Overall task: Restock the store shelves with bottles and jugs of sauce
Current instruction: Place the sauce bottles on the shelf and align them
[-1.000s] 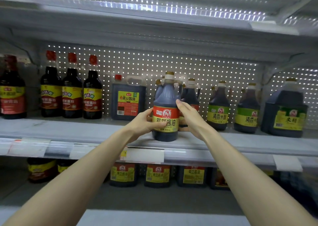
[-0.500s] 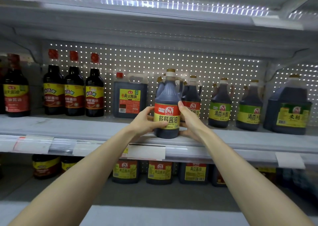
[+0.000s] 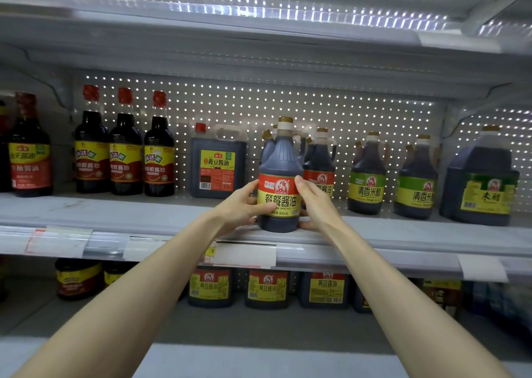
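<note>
Bottle (image 3: pixel 280 158) of soy sauce sits at the shelf (image 3: pixel 115 215) front edge, label outward, left hand (image 3: pixel 237 205) and right hand (image 3: pixel 315 205) each curled round a side. Let go this near the shelf lip, it could tip off; shoved deeper, it could knock the row (image 3: pixel 320 158) behind.

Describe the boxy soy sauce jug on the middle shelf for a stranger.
Find the middle shelf before the lit pegboard. Between three tall red-capped bottles and the orange-labelled round jug at the front edge stands the boxy soy sauce jug. It alone pairs flat sides with a red cap.
</note>
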`<state>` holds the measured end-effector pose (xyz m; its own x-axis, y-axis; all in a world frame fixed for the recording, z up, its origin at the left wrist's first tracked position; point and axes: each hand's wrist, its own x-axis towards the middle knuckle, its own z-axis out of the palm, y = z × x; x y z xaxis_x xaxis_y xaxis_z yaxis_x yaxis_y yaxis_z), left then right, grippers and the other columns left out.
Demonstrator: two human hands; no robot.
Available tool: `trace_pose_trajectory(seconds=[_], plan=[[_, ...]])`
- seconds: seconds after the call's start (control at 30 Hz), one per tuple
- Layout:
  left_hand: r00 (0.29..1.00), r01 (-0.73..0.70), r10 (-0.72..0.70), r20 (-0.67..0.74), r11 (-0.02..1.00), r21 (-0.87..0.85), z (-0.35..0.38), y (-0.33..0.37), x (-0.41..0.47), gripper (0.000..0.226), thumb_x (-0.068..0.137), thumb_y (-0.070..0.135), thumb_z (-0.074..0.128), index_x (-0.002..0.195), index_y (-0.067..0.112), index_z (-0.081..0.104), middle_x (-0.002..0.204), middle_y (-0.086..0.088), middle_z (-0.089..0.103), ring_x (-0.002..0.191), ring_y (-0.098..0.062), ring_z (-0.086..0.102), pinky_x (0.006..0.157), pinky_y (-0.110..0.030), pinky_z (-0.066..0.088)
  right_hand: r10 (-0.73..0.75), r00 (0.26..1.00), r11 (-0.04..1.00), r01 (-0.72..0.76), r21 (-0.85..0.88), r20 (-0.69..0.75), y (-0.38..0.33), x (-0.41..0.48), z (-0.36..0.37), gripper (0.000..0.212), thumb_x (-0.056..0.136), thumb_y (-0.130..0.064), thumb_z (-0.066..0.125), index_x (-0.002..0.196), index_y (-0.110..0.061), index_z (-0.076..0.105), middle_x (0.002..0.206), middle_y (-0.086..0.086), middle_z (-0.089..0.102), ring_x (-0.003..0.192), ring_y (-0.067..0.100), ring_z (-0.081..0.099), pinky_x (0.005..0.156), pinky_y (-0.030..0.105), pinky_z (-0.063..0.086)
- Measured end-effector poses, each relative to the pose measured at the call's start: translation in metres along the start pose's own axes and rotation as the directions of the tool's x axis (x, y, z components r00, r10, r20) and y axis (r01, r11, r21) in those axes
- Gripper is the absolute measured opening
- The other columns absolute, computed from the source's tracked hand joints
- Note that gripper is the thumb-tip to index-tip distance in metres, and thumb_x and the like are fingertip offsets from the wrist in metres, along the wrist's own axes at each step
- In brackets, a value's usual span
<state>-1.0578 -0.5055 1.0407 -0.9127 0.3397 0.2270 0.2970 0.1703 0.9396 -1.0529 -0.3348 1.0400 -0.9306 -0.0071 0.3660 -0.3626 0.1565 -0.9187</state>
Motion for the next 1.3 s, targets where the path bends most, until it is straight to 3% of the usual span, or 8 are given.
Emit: trace_pose_trajectory(seconds=[0.13, 0.23, 0.33, 0.53, 0.73, 0.9, 1.3], plan=[[1.000, 0.003, -0.004, 0.014, 1.000, 0.007, -0.0013, 0.0003, 0.0005, 0.054, 0.091, 0.011, 0.060, 0.137, 0.028, 0.037, 0.120, -0.003, 0.061, 0.114, -0.018, 0.057, 0.092, -0.037, 0.046, -0.020, 1.000, 0.999, 0.020, -0.031, -0.012, 0.0009, 0.0008, -0.0019, 0.048, 0.099, -0.045, 0.041, 0.139, -0.020, 0.044, 0.123, -0.003, 0.054, 0.107, 0.017, 0.052, 0.097, 0.046, 0.049], [0.999, -0.029, 0.030, -0.033, 0.998, 0.059, 0.0013, 0.0002, -0.0001, 0.060, 0.090, 0.012, 0.062, 0.142, 0.023, 0.035, 0.120, -0.003, 0.059, 0.114, -0.019, 0.055, 0.092, -0.038, 0.047, -0.024, 1.000, 0.999, 0.024, -0.026, -0.006, 0.0004, 0.0003, -0.0026, 0.046, 0.100, -0.043, 0.041, 0.139, -0.019, 0.044, 0.118, -0.004, 0.054, 0.107, 0.016, 0.053, 0.099, 0.046, 0.049], [0.995, -0.047, 0.054, -0.084, 0.996, 0.079, 0.0027, -0.0017, -0.0001, 0.066, 0.087, 0.012, 0.066, 0.144, 0.020, 0.033, 0.124, -0.007, 0.059, 0.116, -0.022, 0.056, 0.097, -0.043, 0.048, -0.013, 1.000, 0.999, 0.012, -0.037, -0.019, 0.0008, 0.0006, -0.0025, 0.048, 0.099, -0.046, 0.042, 0.139, -0.021, 0.044, 0.128, -0.001, 0.056, 0.116, 0.021, 0.055, 0.097, 0.049, 0.050], [0.987, -0.081, 0.094, -0.128, 0.991, 0.107, 0.0039, -0.0051, -0.0003, 0.069, 0.084, 0.011, 0.070, 0.143, 0.016, 0.034, 0.121, -0.007, 0.059, 0.107, -0.019, 0.058, 0.082, -0.031, 0.054, -0.002, 1.000, 0.999, 0.002, -0.052, 0.001, 0.0008, 0.0010, -0.0042, 0.045, 0.100, -0.043, 0.041, 0.138, -0.021, 0.046, 0.132, 0.001, 0.055, 0.122, 0.024, 0.053, 0.104, 0.052, 0.044], [0.984, -0.074, 0.091, -0.152, 0.990, 0.118, 0.0025, -0.0061, 0.0007, 0.070, 0.082, 0.013, 0.072, 0.141, 0.017, 0.036, 0.122, -0.009, 0.059, 0.110, -0.022, 0.059, 0.091, -0.041, 0.054, 0.006, 1.000, 1.000, -0.005, -0.016, 0.025, -0.0001, 0.0007, -0.0035, 0.043, 0.101, -0.041, 0.040, 0.139, -0.020, 0.045, 0.120, -0.004, 0.054, 0.115, 0.019, 0.052, 0.104, 0.050, 0.044], [0.976, -0.081, 0.108, -0.187, 0.986, 0.145, 0.0027, -0.0074, 0.0008, 0.069, 0.080, 0.016, 0.075, 0.139, 0.017, 0.040, 0.122, -0.009, 0.060, 0.110, -0.023, 0.060, 0.092, -0.045, 0.053, -0.015, 0.999, 1.000, 0.014, -0.016, -0.030, 0.0024, -0.0004, -0.0044, 0.045, 0.099, -0.041, 0.046, 0.138, -0.019, 0.046, 0.133, 0.002, 0.055, 0.122, 0.025, 0.053, 0.100, 0.052, 0.048], [0.974, -0.075, 0.096, -0.203, 0.991, 0.112, 0.0023, -0.0085, 0.0020, 0.067, 0.078, 0.013, 0.076, 0.136, 0.016, 0.042, 0.118, -0.011, 0.061, 0.109, -0.026, 0.061, 0.088, -0.046, 0.055, -0.007, 1.000, 1.000, 0.007, -0.008, -0.027, 0.0032, 0.0003, -0.0065, 0.046, 0.098, -0.039, 0.050, 0.138, -0.018, 0.046, 0.132, 0.002, 0.055, 0.121, 0.025, 0.054, 0.100, 0.054, 0.047]])
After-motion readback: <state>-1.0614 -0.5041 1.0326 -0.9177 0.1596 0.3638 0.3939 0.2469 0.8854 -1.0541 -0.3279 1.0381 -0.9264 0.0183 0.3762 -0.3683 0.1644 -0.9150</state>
